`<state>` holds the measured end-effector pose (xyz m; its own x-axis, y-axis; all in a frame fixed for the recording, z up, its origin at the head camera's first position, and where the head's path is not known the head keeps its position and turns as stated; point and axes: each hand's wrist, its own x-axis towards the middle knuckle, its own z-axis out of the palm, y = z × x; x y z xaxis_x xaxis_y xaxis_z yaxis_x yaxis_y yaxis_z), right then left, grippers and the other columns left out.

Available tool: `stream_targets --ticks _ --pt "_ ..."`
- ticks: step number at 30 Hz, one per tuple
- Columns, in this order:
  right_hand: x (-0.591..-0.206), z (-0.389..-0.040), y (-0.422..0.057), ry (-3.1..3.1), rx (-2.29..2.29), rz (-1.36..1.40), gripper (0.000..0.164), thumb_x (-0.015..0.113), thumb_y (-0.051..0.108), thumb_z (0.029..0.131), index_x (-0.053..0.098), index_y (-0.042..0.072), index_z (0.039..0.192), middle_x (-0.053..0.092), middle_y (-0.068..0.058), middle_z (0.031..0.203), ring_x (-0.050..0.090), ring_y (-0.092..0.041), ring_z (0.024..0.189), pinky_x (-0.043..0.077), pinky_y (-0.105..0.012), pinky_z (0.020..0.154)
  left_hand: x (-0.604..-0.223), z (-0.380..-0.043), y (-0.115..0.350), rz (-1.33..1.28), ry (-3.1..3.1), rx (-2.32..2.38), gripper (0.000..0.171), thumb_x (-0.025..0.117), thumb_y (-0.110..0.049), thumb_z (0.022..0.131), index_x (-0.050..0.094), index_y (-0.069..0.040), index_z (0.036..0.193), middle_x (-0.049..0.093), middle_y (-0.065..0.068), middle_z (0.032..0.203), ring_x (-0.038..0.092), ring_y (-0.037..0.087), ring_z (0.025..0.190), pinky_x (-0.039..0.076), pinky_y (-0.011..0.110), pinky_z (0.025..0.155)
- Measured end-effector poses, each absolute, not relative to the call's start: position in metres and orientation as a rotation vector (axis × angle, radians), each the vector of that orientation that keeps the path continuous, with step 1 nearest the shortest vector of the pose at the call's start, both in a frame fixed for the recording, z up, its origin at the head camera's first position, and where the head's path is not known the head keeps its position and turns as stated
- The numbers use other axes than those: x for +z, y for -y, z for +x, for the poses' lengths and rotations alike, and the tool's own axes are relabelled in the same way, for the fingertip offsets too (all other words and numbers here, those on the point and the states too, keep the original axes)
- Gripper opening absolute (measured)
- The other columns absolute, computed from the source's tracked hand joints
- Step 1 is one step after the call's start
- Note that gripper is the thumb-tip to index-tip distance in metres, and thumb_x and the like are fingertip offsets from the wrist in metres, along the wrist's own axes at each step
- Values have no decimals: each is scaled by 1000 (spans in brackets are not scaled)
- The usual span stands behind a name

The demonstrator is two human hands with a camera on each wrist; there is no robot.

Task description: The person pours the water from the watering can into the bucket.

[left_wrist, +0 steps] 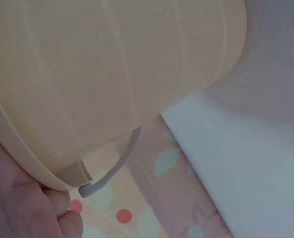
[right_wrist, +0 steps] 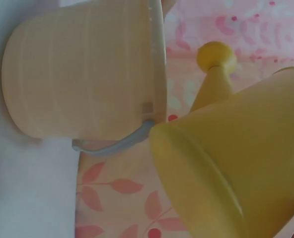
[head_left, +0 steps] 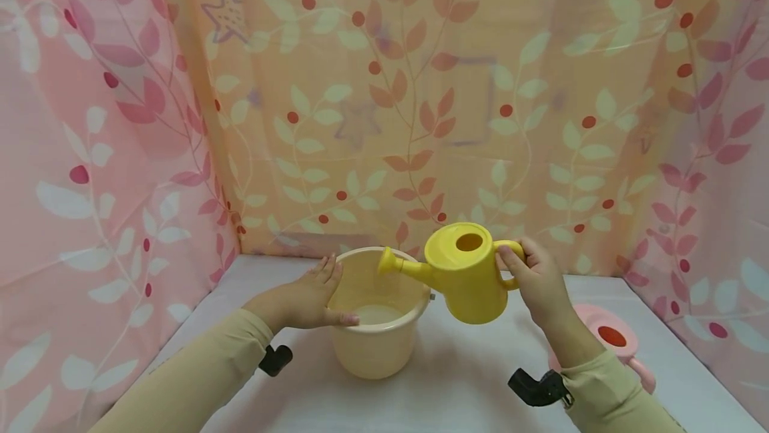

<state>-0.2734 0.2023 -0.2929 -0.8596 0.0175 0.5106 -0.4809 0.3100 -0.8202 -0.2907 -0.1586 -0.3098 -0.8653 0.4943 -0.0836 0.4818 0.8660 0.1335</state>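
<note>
A cream bucket [head_left: 374, 353] stands upright on the white surface, its grey handle [right_wrist: 119, 145] hanging on the far side. My left hand [head_left: 305, 299] rests on the bucket's left rim with fingers stretched out and the thumb along the front edge. In the left wrist view, the hand [left_wrist: 18, 198] lies against the outer rim. With my right hand [head_left: 541, 286] I grip the handle of a yellow watering can [head_left: 471, 293], held in the air right of the bucket. Its spout [head_left: 390, 263] reaches over the bucket's opening, and the can looks nearly upright.
A pink watering can [head_left: 591, 318] stands at the right, partly hidden behind my right forearm. Leaf-patterned cloth [head_left: 420, 86] hangs at the back and both sides of the white tabletop [head_left: 468, 379].
</note>
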Motion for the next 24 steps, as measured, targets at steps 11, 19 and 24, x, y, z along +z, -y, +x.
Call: stream_targets --ticks 11,19,24 --pt "-327 -276 -208 1770 1931 439 23 50 12 94 50 -7 83 42 -4 68 40 -17 66 39 -24 54 -313 -293 160 741 -2936 182 113 46 -75 75 8 6 144 -2 24 149 -5 33 138 9 46 110" --pt "-339 -273 -210 1690 2021 358 21 50 15 94 53 -2 82 44 -4 68 41 -16 65 41 -24 51 -311 -291 160 736 -2926 185 114 44 -77 73 7 5 144 -3 23 150 -6 33 138 9 46 110" --pt "-342 -273 -215 1570 2074 342 20 52 14 93 53 1 78 43 -3 67 41 -16 65 39 -22 56 -309 -290 160 745 -2923 196 113 45 -75 75 7 6 144 -4 24 149 -7 33 138 8 47 110"
